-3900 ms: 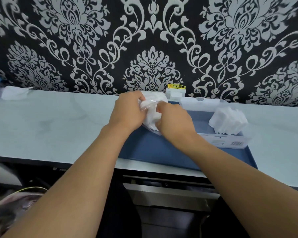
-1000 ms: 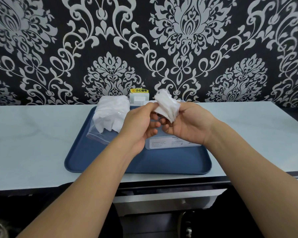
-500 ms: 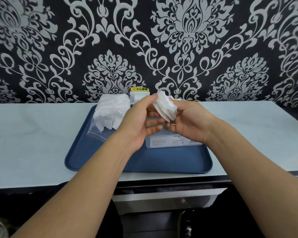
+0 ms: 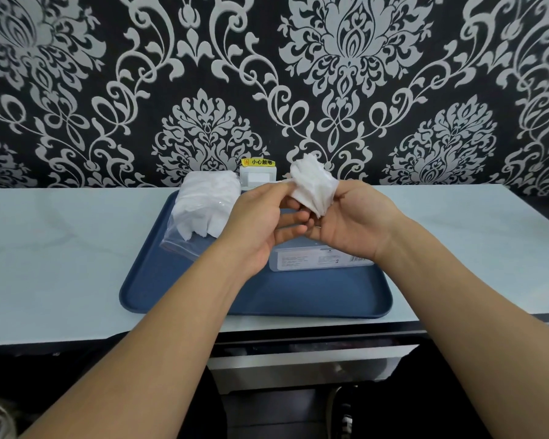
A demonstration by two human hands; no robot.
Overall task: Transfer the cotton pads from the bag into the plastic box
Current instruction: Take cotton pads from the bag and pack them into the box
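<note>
A bunch of white cotton pads (image 4: 313, 185) is held above the clear plastic box (image 4: 317, 259), which stands on the right half of a blue tray (image 4: 257, 296). My right hand (image 4: 352, 223) grips the bunch from the right and below. My left hand (image 4: 260, 217) pinches its left edge with thumb and forefinger. The clear bag (image 4: 203, 207), with many white pads in it, lies on the tray's back left corner, apart from both hands. Most of the box is hidden behind my hands.
The tray lies on a pale countertop (image 4: 61, 248) against a black and silver patterned wall. A white wall socket (image 4: 258, 175) with a yellow warning label stands behind the tray. A metal drawer front (image 4: 298, 365) is below the counter edge.
A few seconds ago both hands were at the bag. In the last second the bunch of pads has stayed above the box, shifting slightly in my fingers.
</note>
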